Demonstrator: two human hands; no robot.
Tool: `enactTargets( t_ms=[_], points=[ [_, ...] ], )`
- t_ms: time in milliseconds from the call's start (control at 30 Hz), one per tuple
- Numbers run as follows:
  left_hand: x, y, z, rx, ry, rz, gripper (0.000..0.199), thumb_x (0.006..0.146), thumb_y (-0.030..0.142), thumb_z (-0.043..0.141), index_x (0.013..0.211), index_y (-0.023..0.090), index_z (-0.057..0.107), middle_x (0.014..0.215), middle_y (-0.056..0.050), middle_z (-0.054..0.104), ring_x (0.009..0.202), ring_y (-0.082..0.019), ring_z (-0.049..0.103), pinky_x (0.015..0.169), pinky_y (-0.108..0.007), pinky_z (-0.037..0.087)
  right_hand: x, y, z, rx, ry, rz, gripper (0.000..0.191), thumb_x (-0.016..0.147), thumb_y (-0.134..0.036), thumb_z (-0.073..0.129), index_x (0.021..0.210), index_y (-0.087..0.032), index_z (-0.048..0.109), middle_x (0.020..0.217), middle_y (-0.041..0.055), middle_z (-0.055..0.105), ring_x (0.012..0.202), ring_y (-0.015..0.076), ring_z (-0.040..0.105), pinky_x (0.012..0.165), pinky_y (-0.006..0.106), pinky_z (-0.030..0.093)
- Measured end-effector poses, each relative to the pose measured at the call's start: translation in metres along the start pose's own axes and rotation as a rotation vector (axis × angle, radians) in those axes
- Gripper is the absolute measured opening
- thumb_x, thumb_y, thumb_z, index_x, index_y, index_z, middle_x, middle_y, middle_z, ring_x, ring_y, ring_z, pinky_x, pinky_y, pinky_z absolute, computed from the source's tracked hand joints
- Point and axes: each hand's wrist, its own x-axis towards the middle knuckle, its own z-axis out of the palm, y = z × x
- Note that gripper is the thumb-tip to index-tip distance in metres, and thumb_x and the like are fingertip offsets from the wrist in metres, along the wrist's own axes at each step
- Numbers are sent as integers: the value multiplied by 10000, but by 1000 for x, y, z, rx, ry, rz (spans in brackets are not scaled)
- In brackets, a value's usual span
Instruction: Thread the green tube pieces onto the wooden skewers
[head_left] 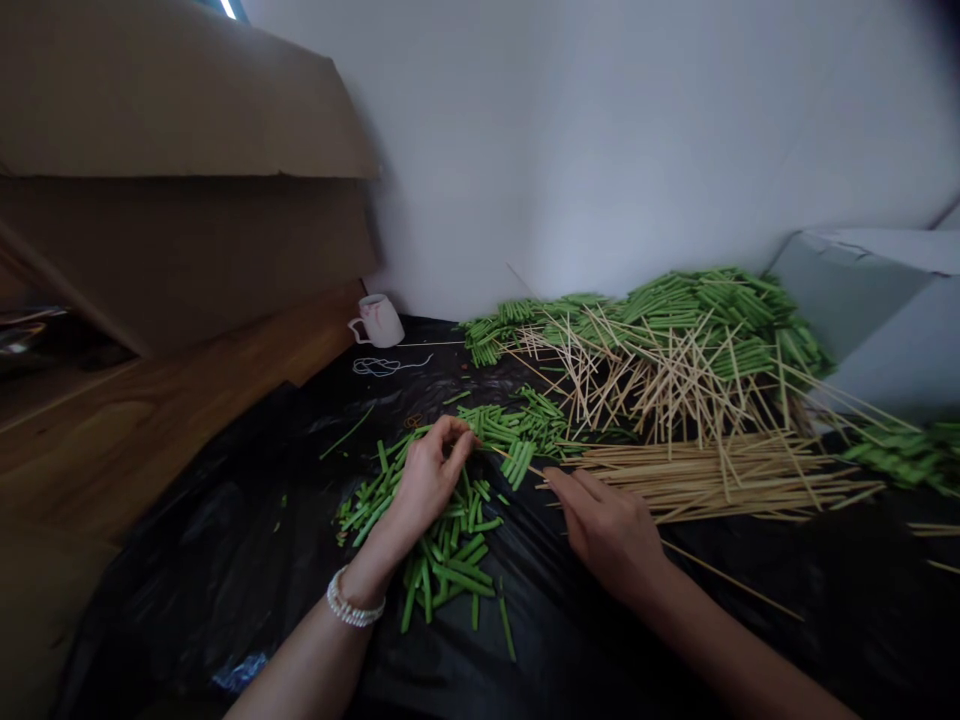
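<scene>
A pale wall (637, 130) rises beyond the fingers of both hands. A large cardboard box (187, 100) stands beyond and to the left of them, and a black plastic sheet (262, 520) spreads beneath. Far to the right of the fingers is a white box (892, 310). Nearer, beyond the right fingers, lies a long heap of skewered green stems (720, 310), its bare stick ends pointing toward the person. Just right of those fingers is a stack of bare sticks (712, 475). Loose green pieces (450, 575) lie under and around the left fingers. The right hand (611, 525) pinches a thin stick (537, 471) between thumb and fingers; the left hand (431, 465), above a beaded bracelet (352, 600), has thumb and forefinger drawn close at the stick's other end, though what they grip cannot be told. A white mug (381, 322) and a pale cord (386, 367) sit beyond the left fingers, to the left. Smallest, a few short green segments (517, 464) sit side by side on the stick, between the two hands' fingers.
</scene>
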Motion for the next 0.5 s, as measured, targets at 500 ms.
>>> enactTargets(
  t_ms=[500],
  points=[
    [0,2,3,-813,-157,-470,331,680,305,806,928,150,652,945,-80,749,825,-153,691,730,-241,511,0,-1,1,20,2,-26,317,916,-124,390,1115,-147,637,754,14,644,625,109,582,552,246,368]
  ],
)
